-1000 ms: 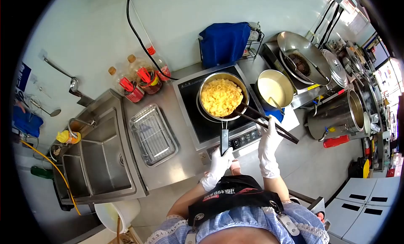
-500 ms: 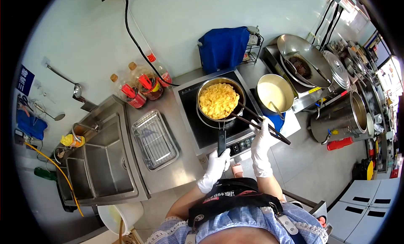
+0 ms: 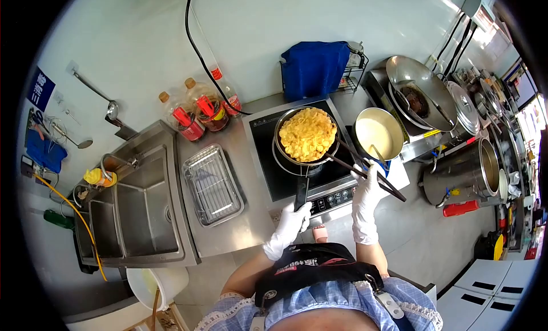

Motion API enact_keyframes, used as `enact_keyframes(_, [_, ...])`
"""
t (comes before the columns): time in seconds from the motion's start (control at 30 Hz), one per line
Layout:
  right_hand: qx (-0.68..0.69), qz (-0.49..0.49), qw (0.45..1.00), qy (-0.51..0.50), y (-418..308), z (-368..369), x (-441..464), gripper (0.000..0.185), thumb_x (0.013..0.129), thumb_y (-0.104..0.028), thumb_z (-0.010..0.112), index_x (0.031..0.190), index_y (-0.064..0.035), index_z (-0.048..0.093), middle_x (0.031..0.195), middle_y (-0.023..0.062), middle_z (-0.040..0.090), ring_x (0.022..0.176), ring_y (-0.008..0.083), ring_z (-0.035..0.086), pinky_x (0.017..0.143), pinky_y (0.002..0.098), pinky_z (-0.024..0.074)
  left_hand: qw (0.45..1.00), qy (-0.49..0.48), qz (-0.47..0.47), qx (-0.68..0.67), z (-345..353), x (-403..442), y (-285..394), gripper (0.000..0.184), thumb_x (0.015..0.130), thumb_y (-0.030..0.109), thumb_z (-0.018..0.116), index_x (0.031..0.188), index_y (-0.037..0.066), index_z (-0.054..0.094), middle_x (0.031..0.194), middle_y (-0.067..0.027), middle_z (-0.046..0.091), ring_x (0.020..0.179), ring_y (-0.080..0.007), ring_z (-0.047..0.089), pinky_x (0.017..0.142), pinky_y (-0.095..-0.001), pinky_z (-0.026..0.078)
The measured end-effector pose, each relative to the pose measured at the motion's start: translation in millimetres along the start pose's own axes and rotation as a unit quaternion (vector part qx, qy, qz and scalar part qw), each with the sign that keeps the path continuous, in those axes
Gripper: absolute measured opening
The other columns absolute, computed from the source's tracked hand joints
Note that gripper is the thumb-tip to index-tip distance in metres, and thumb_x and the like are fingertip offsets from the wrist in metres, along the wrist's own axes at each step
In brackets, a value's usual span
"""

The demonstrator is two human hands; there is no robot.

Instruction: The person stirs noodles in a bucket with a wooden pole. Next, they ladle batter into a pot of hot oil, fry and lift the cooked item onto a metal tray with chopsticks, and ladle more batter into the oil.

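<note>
My gloved left hand is wrapped round the black handle of a metal frying pan. A yellow, lumpy mass of food that looks like scrambled egg fills the pan, heaped toward its far right rim. The pan is over a black cooktop. My gloved right hand grips long dark chopsticks, whose tips reach the pan's right side by the food. Just right of the pan, a pot holds pale yellow liquid with a utensil standing in it.
Left of the cooktop lies a wire-rack tray, and beyond it a steel sink. Bottles stand by the wall near a blue cloth. At right are a wok and a large steel pot.
The view has shifted slightly. The egg mass has moved a little toward the pan's far right side, covering more of that rim. Both hands keep their holds on the handle and chopsticks.
</note>
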State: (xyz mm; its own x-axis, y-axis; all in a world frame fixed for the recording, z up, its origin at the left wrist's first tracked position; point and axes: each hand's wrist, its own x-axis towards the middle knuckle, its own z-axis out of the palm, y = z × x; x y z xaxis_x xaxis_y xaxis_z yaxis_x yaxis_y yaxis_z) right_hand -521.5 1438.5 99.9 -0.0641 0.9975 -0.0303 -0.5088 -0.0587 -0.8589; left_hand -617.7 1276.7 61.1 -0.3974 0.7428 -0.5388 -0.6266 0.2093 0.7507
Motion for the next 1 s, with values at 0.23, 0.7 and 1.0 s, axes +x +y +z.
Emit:
enact_keyframes(0.23, [-0.021,-0.062,0.998,-0.015,-27,14,3,0.030,0.088,-0.019,0.056,0.108,0.0035,0.052,0.098,0.0142,0.060,0.074,0.0242,0.063,0.062,0.0320,0.0543,0.999,-0.032,0.006,0.012,-7,-1,1,0.016,0.089,0.020,0.055,0.082,0.005,0.052,0.058,0.0009,0.050,0.040,-0.0073,0.044,0.035,-0.0208,0.032])
enact_keyframes(0.7, [-0.018,-0.093,0.995,-0.031,-40,13,16,0.025,0.089,-0.017,0.054,0.103,0.0036,0.054,0.099,0.0141,0.057,0.080,0.0219,0.061,0.065,0.0311,0.0553,0.766,0.431,0.301,0.371,-141,8,-71,0.028,0.082,0.018,0.061,0.106,0.005,0.054,0.098,-0.0148,0.057,0.090,-0.0286,0.058,0.078,-0.0370,0.047])
enact_keyframes(1.0, [-0.002,-0.101,0.993,-0.054,-44,14,14,0.027,0.089,-0.021,0.054,0.104,0.0020,0.054,0.099,0.0128,0.056,0.085,0.0198,0.059,0.069,0.0316,0.0548,0.690,0.432,0.248,0.525,-177,8,-73,0.033,0.082,0.018,0.058,0.112,0.004,0.054,0.111,-0.0178,0.052,0.101,-0.0336,0.053,0.086,-0.0387,0.044])
